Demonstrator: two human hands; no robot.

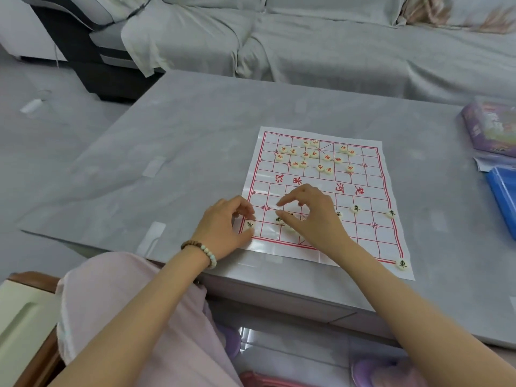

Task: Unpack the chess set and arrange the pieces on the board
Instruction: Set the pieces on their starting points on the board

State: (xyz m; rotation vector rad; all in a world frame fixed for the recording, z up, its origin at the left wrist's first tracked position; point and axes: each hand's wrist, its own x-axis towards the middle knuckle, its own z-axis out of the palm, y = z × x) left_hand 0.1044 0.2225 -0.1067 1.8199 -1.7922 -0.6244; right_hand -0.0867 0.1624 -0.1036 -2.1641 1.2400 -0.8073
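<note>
On a grey surface [167, 163], with wide bare room to the left of the board [363, 241] and beyond it toward the covered sofa [307, 37]. Far tighter on the right, where a purple box [491, 129] and a blue box [502, 196] sit at that edge, well apart from the sheet. A thin pale board with a red grid and red characters across its middle, laid flat and a little skewed. Near edge just beside the near edge of the surface, near right corner almost at the drop. On the far half, a loose cluster of red-marked pieces [315, 157], round and cream, scattered off the line crossings. On the near half, dark-marked ones: two lone pieces [356, 208] toward the right side, a right corner piece [402, 264] at the near right corner, and a few more half hidden under the right grip [312, 216]. Left grip [223, 227], with a beaded bracelet [201, 251] at the wrist, closed by thumb and bent fingers on the left corner piece [249, 224] at the near left corner of the grid. Right grip arched over the middle of the near rows, fingers bent downward, forefinger stretched out to the left. Impossible to tell whether any piece is pinched beneath it.
</note>
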